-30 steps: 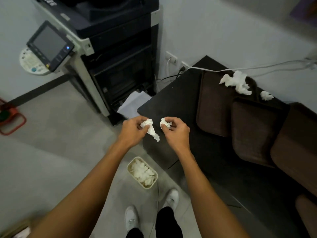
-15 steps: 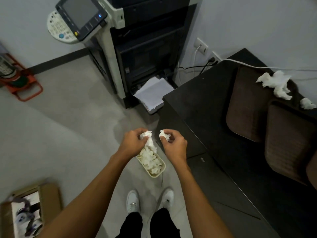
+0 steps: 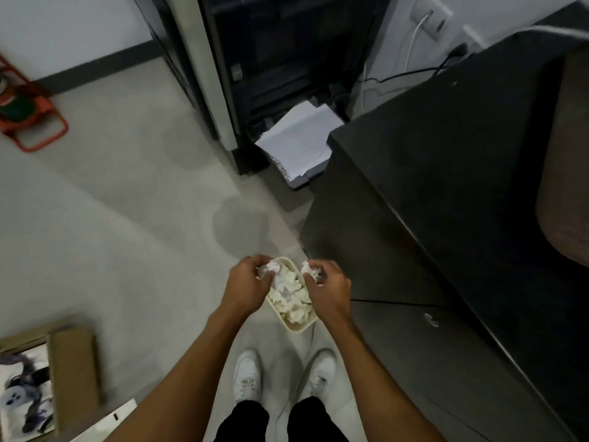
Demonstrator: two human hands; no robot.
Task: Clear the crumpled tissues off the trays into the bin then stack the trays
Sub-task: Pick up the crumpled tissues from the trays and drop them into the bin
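Observation:
A small cream bin (image 3: 298, 327) stands on the floor in front of my shoes, full of crumpled white tissues (image 3: 291, 301). My left hand (image 3: 247, 285) hovers over the bin's left side and grips a crumpled tissue (image 3: 269, 269). My right hand (image 3: 325, 288) is over the bin's right edge, fingers curled round another crumpled tissue (image 3: 310, 271). One brown tray (image 3: 564, 186) shows only partly at the right edge, lying on the black cabinet top (image 3: 446, 154). The other trays are out of view.
A large copier (image 3: 255, 59) stands ahead with loose paper sheets (image 3: 298, 138) at its base. The black cabinet's front (image 3: 414, 314) runs along my right. A cardboard box (image 3: 47, 378) lies at lower left, an orange frame (image 3: 28, 116) at far left. Cables hang by the wall sockets.
My head has tilted down and both hands have dropped lower with their tissues, from beside the cabinet corner to directly over the bin. The trays have mostly slid out of view.

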